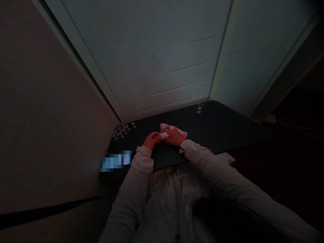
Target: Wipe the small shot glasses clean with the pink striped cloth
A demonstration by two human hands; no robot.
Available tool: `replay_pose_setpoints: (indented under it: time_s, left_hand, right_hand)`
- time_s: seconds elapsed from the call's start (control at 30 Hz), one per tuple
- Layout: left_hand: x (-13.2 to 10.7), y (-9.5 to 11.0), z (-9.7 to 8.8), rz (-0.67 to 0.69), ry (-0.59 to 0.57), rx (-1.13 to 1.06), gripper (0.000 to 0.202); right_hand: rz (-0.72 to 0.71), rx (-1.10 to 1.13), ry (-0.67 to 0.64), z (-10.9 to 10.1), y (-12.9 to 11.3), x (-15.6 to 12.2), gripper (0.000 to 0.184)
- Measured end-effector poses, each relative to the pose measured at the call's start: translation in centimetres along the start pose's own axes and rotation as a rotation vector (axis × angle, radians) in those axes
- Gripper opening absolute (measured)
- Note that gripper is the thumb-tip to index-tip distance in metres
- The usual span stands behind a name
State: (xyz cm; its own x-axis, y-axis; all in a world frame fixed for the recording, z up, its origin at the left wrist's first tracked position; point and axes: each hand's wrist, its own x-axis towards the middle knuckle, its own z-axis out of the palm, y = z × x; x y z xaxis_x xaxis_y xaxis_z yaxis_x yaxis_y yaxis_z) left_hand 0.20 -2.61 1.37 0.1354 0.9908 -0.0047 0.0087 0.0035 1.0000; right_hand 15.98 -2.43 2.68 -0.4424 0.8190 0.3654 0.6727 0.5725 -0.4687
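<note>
Dim light blurs the curled left hand (152,140); whether it grips the small white piece (164,135) at its fingertips, I cannot tell. The right hand (175,137) clutches a pink-and-white cloth (165,127), partly hidden beneath the palm, over a dark table (207,131) bearing clear stemmed glasses (124,125).

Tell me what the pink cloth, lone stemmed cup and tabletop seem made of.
Pink cloth: probably soft, matte fabric; it spreads thin and limp by the right hand.
Lone stemmed cup: glossy, likely glass, possibly plastic; see-through, with glints.
Tabletop: dark with little shine, perhaps wood or laminate; too dim to tell.
</note>
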Motion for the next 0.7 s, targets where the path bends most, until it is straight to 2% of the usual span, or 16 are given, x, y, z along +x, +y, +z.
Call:
replay_pose_setpoints:
  time_s: [0.27, 0.43, 0.57, 0.7]
  left_hand:
    - [0.2, 0.1, 0.2, -0.025, 0.129, -0.213, 0.035]
    - [0.1, 0.4, 0.2, -0.025, 0.123, -0.229, 0.033]
    - [-0.3, 0.8, 0.4, -0.045, 0.101, -0.269, 0.031]
    - [-0.4, 1.2, 0.3, -0.061, 0.07, -0.29, 0.026]
  right_hand:
    - [-0.087, 0.221, 0.013, -0.4, 0.0, -0.1, 0.056]
    - [-0.036, 0.282, -0.006, -0.5, 0.0, 0.1, 0.04]
    - [0.005, 0.244, -0.001, -0.6, -0.2, 0.0, 0.038]
    - [-0.013, 0.255, 0.042, -0.6, -0.1, 0.0, 0.036]
